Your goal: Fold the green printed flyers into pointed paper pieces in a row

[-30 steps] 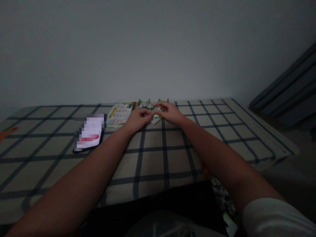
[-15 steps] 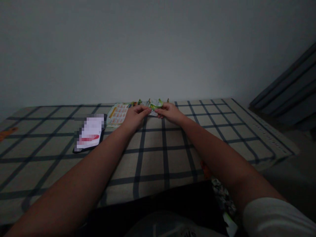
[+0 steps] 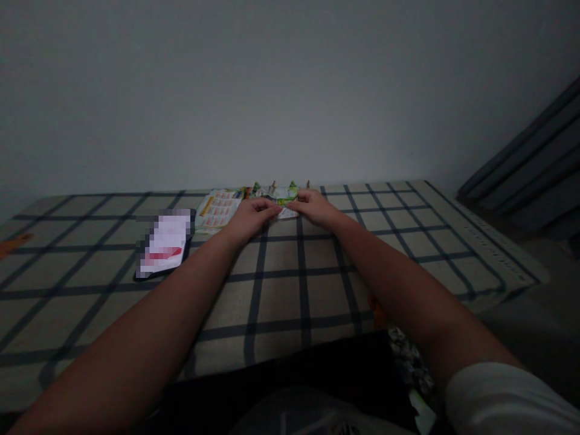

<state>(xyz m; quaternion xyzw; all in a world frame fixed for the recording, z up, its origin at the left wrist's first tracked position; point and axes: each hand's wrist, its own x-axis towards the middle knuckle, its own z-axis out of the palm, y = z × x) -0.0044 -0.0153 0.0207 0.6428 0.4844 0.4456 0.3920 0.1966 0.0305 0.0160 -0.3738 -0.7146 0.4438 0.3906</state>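
At the far side of the table, both my hands are on a small green-and-white printed paper sheet [image 3: 287, 202]. My left hand [image 3: 254, 214] is closed at its left part, thumb and fingers together at the near edge. My right hand [image 3: 313, 207] pinches its right side, the thumb on the printed face. The sheet lies fairly flat between them, and the fingers hide parts of it. Left of my left hand lies a larger printed leaflet [image 3: 218, 208] with rows of orange-and-white panels. Several small pointed green bits [image 3: 292, 183] stick up behind the sheet.
A phone [image 3: 165, 244] with a lit, partly blurred screen lies left of my left forearm. The checked cloth [image 3: 281, 290] covers the table, which meets a plain wall [image 3: 290, 90]. Orange patches [image 3: 16, 244] show at the left edge. A dark curtain [image 3: 534, 163] hangs at right.
The paper sheet was curled up between my fingers and is now flatter, with more of its printed face showing. My left hand has shifted slightly nearer and to the right.
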